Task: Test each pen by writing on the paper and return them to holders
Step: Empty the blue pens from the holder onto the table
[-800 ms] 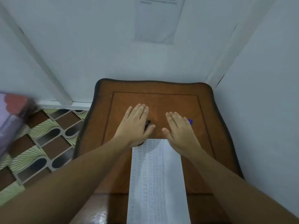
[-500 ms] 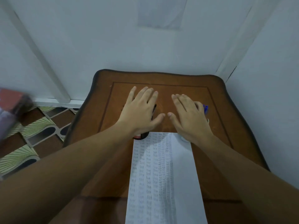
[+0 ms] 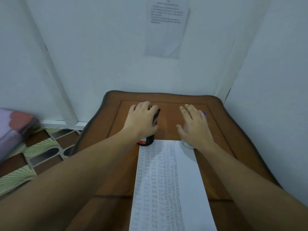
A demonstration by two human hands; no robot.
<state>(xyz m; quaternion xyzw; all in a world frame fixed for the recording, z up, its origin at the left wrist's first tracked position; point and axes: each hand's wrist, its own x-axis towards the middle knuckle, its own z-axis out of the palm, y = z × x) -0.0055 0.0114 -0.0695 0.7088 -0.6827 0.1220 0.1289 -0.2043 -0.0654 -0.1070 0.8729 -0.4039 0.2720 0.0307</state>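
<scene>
Left hand (image 3: pixel 141 121) gripping pen (image 3: pixel 156 116), maybe hiding holder (image 3: pixel 147 141)

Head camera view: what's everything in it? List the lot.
table: one, brown wood, against the white wall
paper: one, white, written rows, down the table's middle
dark holder: one, black-red-white, paper's far left corner
pens: number unclear, dark, above the dark holder
pale holder: one, whitish, paper's far right corner
blue thing: one, mostly hidden, table's far right
wall sheet: one, white, printed
floor tiles: brown-green, left
left hand: over dark holder
right hand: flat, over pale holder
</scene>
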